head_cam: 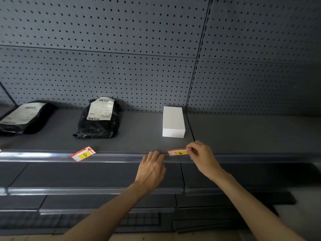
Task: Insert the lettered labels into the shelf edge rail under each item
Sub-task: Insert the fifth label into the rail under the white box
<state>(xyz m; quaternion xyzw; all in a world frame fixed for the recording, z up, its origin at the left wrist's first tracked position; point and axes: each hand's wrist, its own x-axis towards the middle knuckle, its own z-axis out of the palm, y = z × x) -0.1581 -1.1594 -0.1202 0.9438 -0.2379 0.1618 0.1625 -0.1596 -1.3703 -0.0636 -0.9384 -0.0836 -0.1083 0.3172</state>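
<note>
My right hand pinches the right end of a red and white label marked E, held at the clear shelf edge rail just below a white box. My left hand rests its fingertips on the rail just left of that label; it holds nothing I can see. A second label marked D lies tilted on the rail's top edge below a black parcel with a white shipping sticker.
Another black parcel lies at the shelf's far left. A grey pegboard wall backs the shelf. Lower shelves with their own rails step out below my arms. The shelf section to the right of the upright holds nothing.
</note>
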